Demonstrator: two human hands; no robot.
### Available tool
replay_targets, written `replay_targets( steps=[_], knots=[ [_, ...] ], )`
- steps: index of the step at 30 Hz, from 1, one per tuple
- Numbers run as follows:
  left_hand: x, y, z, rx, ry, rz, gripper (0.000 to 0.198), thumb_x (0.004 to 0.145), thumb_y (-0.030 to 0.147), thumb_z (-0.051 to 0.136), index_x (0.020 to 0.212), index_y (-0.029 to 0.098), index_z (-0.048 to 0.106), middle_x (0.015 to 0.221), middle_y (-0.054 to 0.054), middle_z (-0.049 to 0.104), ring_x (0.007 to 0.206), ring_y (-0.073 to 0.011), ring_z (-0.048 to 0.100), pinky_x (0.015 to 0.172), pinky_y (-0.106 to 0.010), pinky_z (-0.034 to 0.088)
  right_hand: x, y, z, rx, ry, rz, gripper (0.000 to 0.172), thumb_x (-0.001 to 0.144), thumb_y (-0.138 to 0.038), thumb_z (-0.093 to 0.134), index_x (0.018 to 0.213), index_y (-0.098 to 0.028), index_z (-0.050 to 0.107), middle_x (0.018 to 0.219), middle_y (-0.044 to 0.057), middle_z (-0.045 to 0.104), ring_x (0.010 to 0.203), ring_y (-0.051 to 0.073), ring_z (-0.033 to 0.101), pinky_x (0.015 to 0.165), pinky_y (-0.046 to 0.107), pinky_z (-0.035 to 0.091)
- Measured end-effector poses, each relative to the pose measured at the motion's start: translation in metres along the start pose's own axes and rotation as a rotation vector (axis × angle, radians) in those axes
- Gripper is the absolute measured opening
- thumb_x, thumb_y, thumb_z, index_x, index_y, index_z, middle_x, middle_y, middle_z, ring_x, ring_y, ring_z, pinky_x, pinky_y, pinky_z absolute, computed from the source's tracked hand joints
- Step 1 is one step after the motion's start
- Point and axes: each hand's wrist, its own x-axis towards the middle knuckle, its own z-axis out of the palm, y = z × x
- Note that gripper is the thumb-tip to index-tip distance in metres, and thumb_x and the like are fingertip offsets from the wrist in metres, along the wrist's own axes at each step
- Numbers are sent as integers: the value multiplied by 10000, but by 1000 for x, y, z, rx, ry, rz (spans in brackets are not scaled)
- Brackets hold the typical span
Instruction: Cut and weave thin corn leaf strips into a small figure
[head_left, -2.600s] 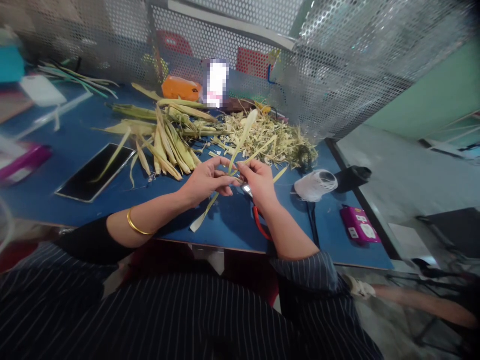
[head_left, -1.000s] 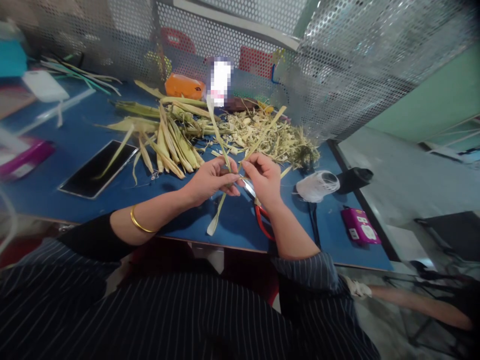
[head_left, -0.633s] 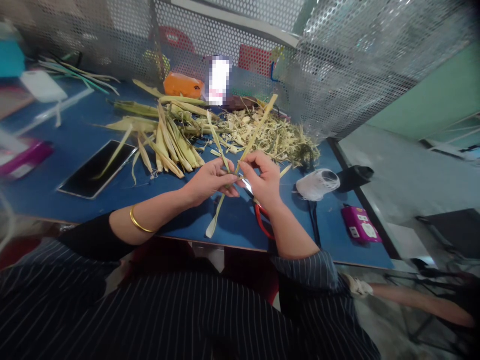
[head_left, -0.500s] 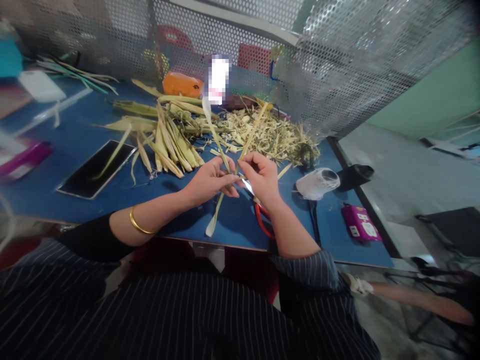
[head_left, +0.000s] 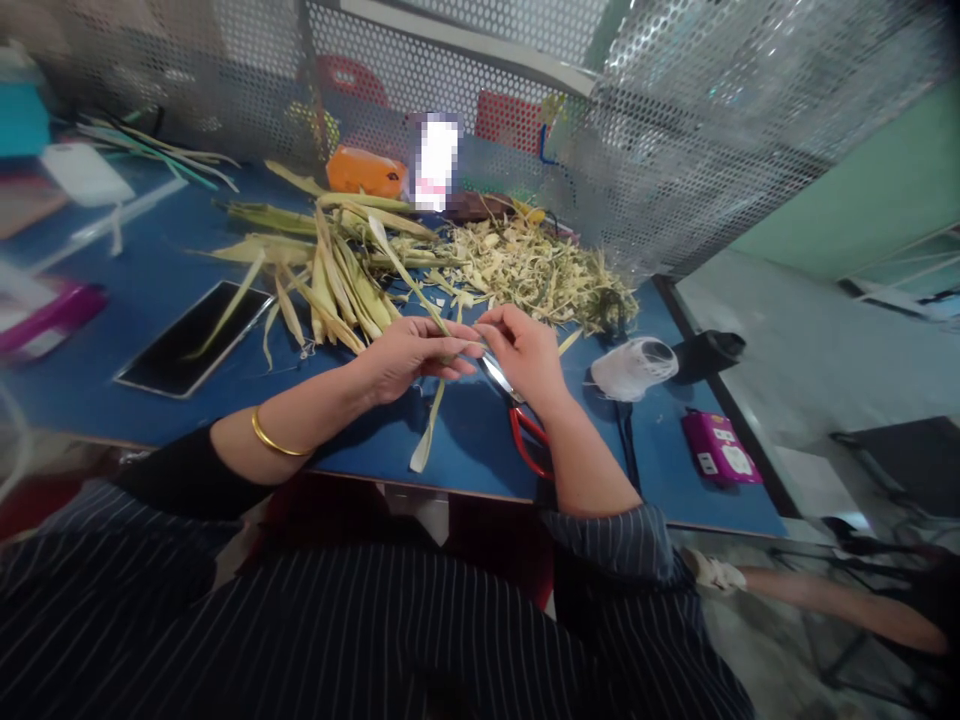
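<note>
My left hand (head_left: 405, 357) and my right hand (head_left: 525, 352) meet above the blue table (head_left: 97, 330), both pinching pale yellow-green leaf strips (head_left: 401, 270). One strip runs up and left from my left fingers; its lower end (head_left: 424, 440) hangs down toward the table's near edge. Red-handled scissors (head_left: 525, 420) lie on the table just under my right wrist. A bundle of long leaves (head_left: 330, 275) lies beyond my left hand.
A heap of leaf trimmings (head_left: 540, 270) sits behind my hands. A black phone (head_left: 191, 340) lies at the left, a white thread spool (head_left: 634, 368) and a pink box (head_left: 716, 450) at the right. An orange pouch (head_left: 364, 173) stands by the perforated metal screen (head_left: 675, 120).
The strip that stood up toward the screen has swung down and left, lying lower over the leaf bundle. My hands have dropped slightly and stayed together on the strips.
</note>
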Motion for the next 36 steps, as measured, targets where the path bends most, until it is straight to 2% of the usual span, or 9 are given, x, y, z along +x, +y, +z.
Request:
replay_targets(
  steps=[5, 7, 10, 13, 17, 22, 28, 32, 36],
  knots=[
    [5, 2, -3, -135, 116, -41, 130, 779, 102, 692, 904, 129, 708, 971, -105, 746, 743, -143, 725, 371, -110, 374, -2, -3, -3, -152, 258, -206, 139, 884, -311, 584, 961, -214, 647, 942, 65, 646, 888, 195, 596, 803, 328, 444],
    [7, 4, -4, -181, 169, -12, 115, 783, 95, 684, 889, 137, 700, 988, -99, 744, 771, -137, 725, 338, -104, 292, -5, -7, -3, -178, 287, -291, 143, 911, -313, 543, 939, -223, 651, 935, 71, 652, 894, 199, 595, 821, 342, 441],
    [9, 6, -5, -232, 220, 37, 131, 795, 87, 667, 908, 147, 697, 1004, -88, 740, 808, -131, 721, 349, -106, 289, -11, -14, 3, -227, 111, -365, 186, 916, -350, 536, 834, -223, 644, 795, 48, 657, 755, 177, 578, 751, 323, 420],
    [9, 6, -4, -245, 236, 65, 139, 808, 86, 648, 923, 145, 698, 1016, -81, 734, 812, -123, 716, 369, -107, 321, -15, -19, 19, -235, -101, -222, 268, 876, -433, 584, 742, -204, 620, 696, 31, 635, 630, 145, 530, 635, 291, 373],
    [8, 4, -3, -206, 215, 89, 177, 795, 102, 667, 963, 142, 704, 1039, -85, 726, 860, -143, 714, 377, -113, 344, -20, -23, 35, 32, -266, 74, 310, 876, -412, 556, 648, -202, 550, 582, -7, 584, 541, 118, 497, 561, 253, 351],
    [7, 3, -2, -103, 209, 137, 182, 767, 93, 680, 947, 111, 704, 966, -99, 730, 819, -158, 718, 347, -120, 300, -23, -32, 33, 317, -357, 109, 283, 877, -347, 503, 634, -204, 484, 548, -40, 505, 506, 97, 455, 539, 237, 356],
    [8, 1, -1, -76, 233, 135, 152, 764, 84, 672, 912, 103, 700, 911, -102, 736, 791, -148, 714, 343, -126, 295, -19, -32, 22, 7, -295, -62, 209, 754, -186, 525, 571, -201, 425, 555, -48, 431, 529, 92, 353, 544, 250, 273],
    [10, 0, -3, -132, 243, 128, 184, 740, 108, 703, 923, 123, 709, 933, -91, 739, 795, -147, 710, 427, -131, 414, -19, -29, 16, -130, -276, -118, 267, 793, -237, 557, 560, -200, 432, 543, -38, 445, 528, 99, 364, 546, 262, 265],
    [7, 1, -3, 20, 226, 158, 198, 680, 153, 753, 873, 116, 725, 858, -69, 733, 708, -142, 691, 502, -178, 502, -19, -29, 10, -86, 58, -206, 259, 892, -372, 555, 701, -198, 569, 622, -11, 510, 587, 117, 449, 596, 262, 346]
  ],
)
